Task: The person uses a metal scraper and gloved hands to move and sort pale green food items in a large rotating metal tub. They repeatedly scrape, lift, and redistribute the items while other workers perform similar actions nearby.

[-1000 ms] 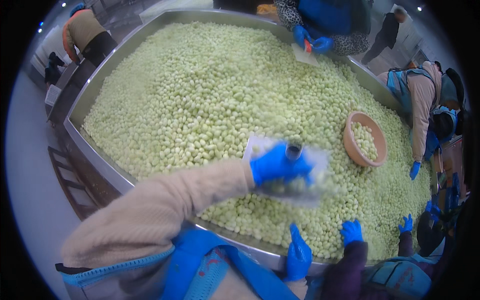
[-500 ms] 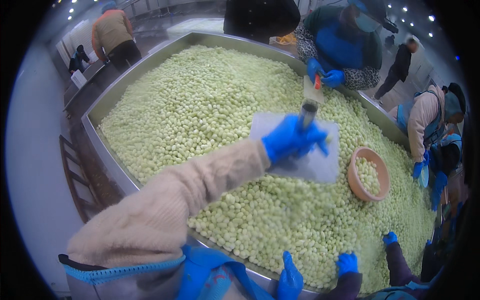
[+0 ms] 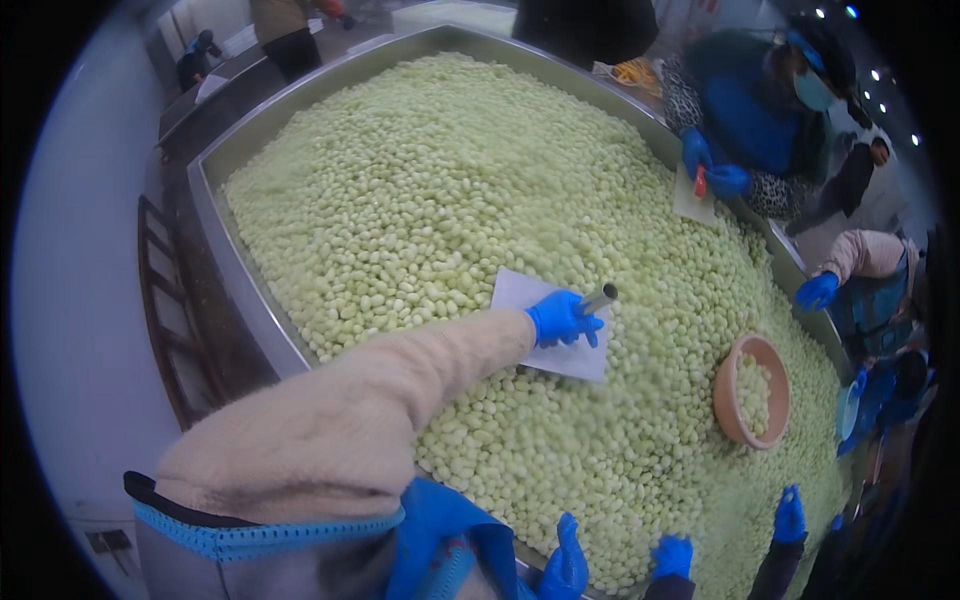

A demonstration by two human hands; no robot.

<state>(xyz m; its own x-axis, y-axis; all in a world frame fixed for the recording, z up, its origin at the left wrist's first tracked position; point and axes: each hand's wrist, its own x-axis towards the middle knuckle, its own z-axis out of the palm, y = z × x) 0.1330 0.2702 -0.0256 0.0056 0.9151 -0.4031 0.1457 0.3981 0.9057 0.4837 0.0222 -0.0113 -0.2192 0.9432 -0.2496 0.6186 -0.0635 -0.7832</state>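
Note:
My left hand, in a blue glove at the end of a beige fleece sleeve, grips the metal tube handle of a flat white scoop over a heap of pale green oval pieces. Low in the picture, my right hand, also blue-gloved, has its fingers stretched upward with nothing visible in them. To the right of the scoop, a peach-coloured bowl of the same pieces rests in the heap.
A large metal bin holds the heap. A co-worker's gloved hands hold a red-handled scraper at top right; another's hand is at the rim. Others' hands reach in at bottom right. A dark frame stands left.
The view has turned, shifting bowl and bin. The scoop, earlier blurred with pieces on it, now shows a bare surface. The pink-sleeved co-worker's hand has lifted toward the rim.

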